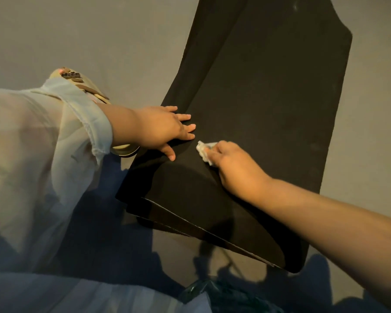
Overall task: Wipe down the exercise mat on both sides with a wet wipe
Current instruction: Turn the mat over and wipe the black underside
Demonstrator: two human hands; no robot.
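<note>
Left hand (163, 129) is flat, fingers spread, pinning the mat (269, 105). Right hand (233, 168) grips the wet wipe (204, 151). I'd wipe in long overlapping strokes toward the far end.

You have only one piece of lettering in view: raised dark characters on the strap of the sandal (73, 76) at the upper left, beside your sleeve. They look like a short word of about four letters, but they are too small and blurred to read with certainty.
</note>
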